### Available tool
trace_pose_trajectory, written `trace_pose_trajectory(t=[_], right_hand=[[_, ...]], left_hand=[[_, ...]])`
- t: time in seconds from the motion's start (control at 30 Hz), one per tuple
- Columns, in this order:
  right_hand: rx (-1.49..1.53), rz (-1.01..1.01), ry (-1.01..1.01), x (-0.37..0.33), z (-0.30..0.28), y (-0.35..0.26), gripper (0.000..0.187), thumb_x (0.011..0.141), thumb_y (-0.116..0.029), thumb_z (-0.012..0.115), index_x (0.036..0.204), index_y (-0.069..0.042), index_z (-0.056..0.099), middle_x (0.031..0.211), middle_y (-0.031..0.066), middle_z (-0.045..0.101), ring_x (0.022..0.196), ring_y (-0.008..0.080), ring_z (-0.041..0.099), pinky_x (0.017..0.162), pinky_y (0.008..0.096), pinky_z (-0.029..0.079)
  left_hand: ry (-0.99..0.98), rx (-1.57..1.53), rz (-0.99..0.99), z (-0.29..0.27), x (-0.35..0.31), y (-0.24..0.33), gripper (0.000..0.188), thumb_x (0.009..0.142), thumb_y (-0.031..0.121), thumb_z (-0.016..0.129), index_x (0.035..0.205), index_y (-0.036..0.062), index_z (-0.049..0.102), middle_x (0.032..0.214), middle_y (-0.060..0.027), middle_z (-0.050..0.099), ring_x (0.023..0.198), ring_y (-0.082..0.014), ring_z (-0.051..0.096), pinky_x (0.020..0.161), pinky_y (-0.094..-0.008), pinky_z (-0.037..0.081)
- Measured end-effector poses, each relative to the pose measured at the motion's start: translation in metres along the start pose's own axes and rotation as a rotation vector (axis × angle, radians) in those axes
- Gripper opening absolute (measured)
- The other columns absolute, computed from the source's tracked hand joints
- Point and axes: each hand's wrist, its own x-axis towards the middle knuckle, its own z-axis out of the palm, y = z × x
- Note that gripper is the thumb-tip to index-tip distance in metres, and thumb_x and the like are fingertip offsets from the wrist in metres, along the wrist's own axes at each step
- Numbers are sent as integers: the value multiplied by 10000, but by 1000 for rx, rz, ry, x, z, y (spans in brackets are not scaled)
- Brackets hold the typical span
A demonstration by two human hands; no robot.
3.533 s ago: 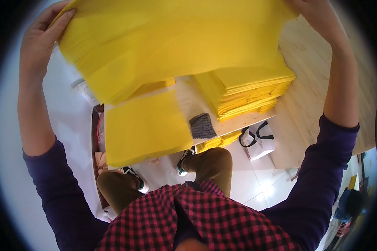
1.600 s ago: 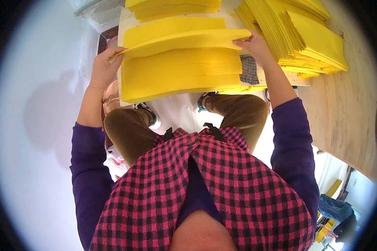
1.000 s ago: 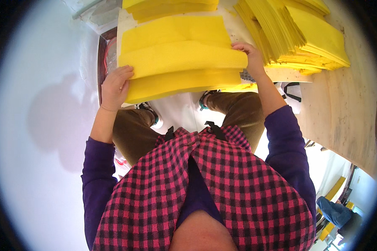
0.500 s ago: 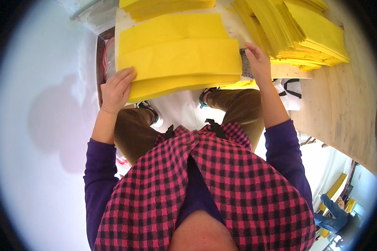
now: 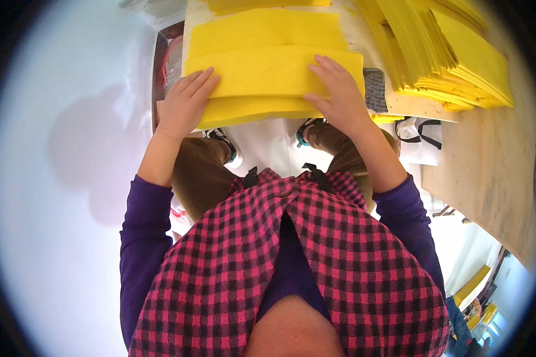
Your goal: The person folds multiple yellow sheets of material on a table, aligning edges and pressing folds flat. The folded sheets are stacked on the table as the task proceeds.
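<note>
A folded yellow cloth (image 5: 268, 68) lies across the near side of the table, its layers stepped and the lowest one hanging over the front edge. My left hand (image 5: 187, 104) rests flat on its left end, fingers extended together. Over the right end, my right hand (image 5: 342, 95) has its fingers spread and thumb apart, holding nothing. Just right of that hand, a dark grey textured pad (image 5: 375, 89) sits beside the cloth, at the edge of the wooden table (image 5: 420, 104).
Thick stacks of yellow cloth (image 5: 446, 53) stand at the far right. Another yellow piece (image 5: 268, 5) lies at the far edge. Below the table hangs a white bag (image 5: 420, 143) with black handles. A wooden board (image 5: 482, 172) extends right; a person (image 5: 458, 327) is partly visible lower right.
My right hand has left the grey pad and moved left onto the yellow cloth, its fingers opening out. My left hand has slid a little farther onto the cloth's left end.
</note>
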Motion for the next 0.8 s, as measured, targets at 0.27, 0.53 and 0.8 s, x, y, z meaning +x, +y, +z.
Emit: trace_pose_trajectory(t=[0.27,0.53,0.8], right_hand=[[-286,-134,-58,-1,15,1,424,804,-124,575,1222,-57,545,1324,136,528,1238,290,488,1049,426,369],[-389,-169,-40,1,4,25,404,833,-91,495,1233,-83,546,1283,93,577,1214,258,525,1026,410,399],[-310,-114,-39,-14,16,25,415,814,-65,503,1226,-80,553,1272,98,585,1206,259,530,1003,408,421]], left_hand=[[-72,-55,-55,9,5,-2,470,757,13,566,1223,75,566,1251,-97,593,1189,-281,541,972,-392,461],[-64,13,-15,16,-1,8,401,801,64,531,1200,65,575,1227,-119,605,1155,-280,569,947,-385,481],[-43,-6,-22,21,-8,18,356,808,81,522,1154,61,607,1199,-113,621,1132,-269,585,937,-377,486]])
